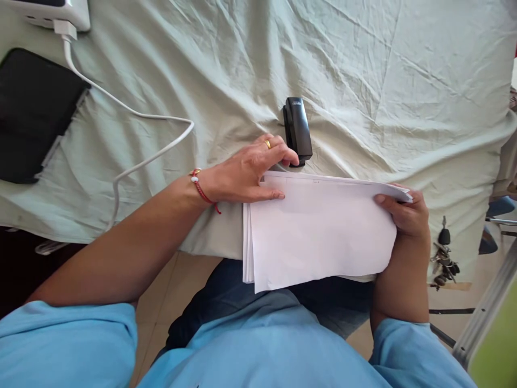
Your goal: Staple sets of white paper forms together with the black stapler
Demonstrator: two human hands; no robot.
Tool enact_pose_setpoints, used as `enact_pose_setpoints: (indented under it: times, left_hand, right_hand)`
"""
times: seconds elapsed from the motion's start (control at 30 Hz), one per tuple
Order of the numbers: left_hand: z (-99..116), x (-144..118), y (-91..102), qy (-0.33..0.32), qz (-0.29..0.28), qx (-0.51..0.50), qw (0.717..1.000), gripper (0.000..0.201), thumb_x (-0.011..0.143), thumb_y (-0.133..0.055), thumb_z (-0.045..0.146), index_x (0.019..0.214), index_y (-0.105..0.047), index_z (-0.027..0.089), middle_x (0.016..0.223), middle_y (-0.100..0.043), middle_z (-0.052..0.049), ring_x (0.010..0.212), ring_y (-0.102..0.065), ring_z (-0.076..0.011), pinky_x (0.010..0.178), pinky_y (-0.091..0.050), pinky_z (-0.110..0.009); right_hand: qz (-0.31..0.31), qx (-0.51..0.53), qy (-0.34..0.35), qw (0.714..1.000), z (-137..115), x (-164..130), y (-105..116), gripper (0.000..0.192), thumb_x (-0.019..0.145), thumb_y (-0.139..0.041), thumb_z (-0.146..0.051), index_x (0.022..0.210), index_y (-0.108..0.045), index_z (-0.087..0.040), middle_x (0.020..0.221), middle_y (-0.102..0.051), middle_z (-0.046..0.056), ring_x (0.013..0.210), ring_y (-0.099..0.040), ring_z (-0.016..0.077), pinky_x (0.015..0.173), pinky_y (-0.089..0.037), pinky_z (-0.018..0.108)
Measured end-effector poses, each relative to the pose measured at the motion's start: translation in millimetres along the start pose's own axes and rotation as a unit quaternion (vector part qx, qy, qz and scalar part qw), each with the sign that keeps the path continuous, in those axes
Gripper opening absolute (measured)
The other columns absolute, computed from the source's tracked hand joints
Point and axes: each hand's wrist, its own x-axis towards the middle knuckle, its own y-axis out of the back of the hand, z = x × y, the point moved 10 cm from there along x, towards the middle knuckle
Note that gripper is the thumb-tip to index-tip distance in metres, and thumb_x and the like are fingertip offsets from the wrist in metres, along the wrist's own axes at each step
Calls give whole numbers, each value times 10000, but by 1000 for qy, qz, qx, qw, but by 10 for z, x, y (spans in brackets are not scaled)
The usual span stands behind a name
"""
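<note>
A stack of white paper sheets (323, 231) lies across the near edge of the table, its lower part overhanging my lap. My right hand (407, 213) grips the stack at its right end, thumb on top and fingers underneath. Over the upper left corner is my left hand (262, 170), its thumb stretched along the top sheet and apart from the fingers. Those fingers are bent past the paper's far edge, with the fingertips at the near end of a black stapler (298, 129). Whether they touch the stapler I cannot tell.
A wrinkled pale green cloth (363, 81) covers the table. On the left are a black flat case (38, 116), a white device (76, 13) and its white cable (141, 114). A bunch of keys (444, 261) lies near the right edge.
</note>
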Motion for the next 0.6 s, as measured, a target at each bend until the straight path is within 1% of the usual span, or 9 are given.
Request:
enact_pose_setpoints:
  times: [0.03,0.07,0.1,0.17,0.2,0.23,0.3,0.43,0.6]
  left_hand:
    - [-11,7,3,6,5,4,1000,468,1022,-865,420,1425,-793,192,1383,-862,-157,1272,-771,-338,1177,-605,-457]
    - [-29,14,-2,18,3,5,1000,477,1036,-849,448,1428,-794,181,1413,-863,-164,1282,-777,-338,1149,-608,-442]
    - [-53,18,-12,37,-3,4,999,465,1056,-822,474,1409,-801,171,1384,-872,-159,1246,-790,-327,1093,-611,-418]
    - [-103,17,-8,81,-11,-2,997,429,1073,-772,514,1316,-815,164,1227,-888,-118,1064,-798,-279,965,-592,-376]
    - [-123,13,9,102,-9,-3,995,401,1067,-756,513,1265,-816,170,1145,-882,-88,980,-783,-253,932,-577,-363]
    - [-139,9,34,121,-4,-2,993,368,1054,-749,501,1222,-814,180,1082,-868,-59,925,-766,-232,920,-564,-352]
    - [-153,3,85,146,9,-2,989,319,1018,-758,475,1160,-806,194,1005,-834,-20,887,-738,-209,909,-547,-332]
    - [-205,-7,104,178,6,-16,984,261,1023,-744,459,1040,-782,201,882,-753,8,841,-684,-190,838,-507,-313]
    - [-247,3,83,173,-13,-20,985,315,1073,-707,456,879,-706,207,772,-629,15,766,-595,-168,758,-453,-309]
  right_hand:
    - [22,13,1,1000,-1,7,38,652,471,-1285,-553,640,-750,-221,631,-632,-32,536,-535,119,461,-433,271]
    - [39,25,2,999,-2,14,69,694,425,-1292,-575,621,-733,-214,627,-635,-31,536,-543,114,466,-442,264]
    - [56,34,3,998,-5,20,99,733,385,-1294,-602,608,-719,-207,624,-640,-30,536,-545,108,472,-453,258]
    - [86,45,5,995,-14,28,157,785,335,-1287,-657,606,-712,-197,619,-658,-23,533,-546,103,477,-473,252]
    - [99,48,3,994,-12,29,182,791,325,-1285,-663,618,-719,-194,621,-670,-18,533,-555,108,477,-488,255]
    - [112,50,1,993,-8,29,206,787,323,-1285,-656,637,-733,-190,631,-688,-9,539,-573,118,480,-509,262]
    - [131,55,0,990,0,25,245,778,322,-1284,-636,668,-753,-183,658,-726,11,552,-611,137,482,-537,270]
    - [132,65,-11,989,39,21,248,768,313,-1287,-612,675,-768,-177,671,-750,21,551,-634,148,479,-555,271]
    - [108,61,-21,992,62,21,222,765,344,-1286,-638,649,-751,-184,655,-732,12,539,-617,138,482,-542,269]
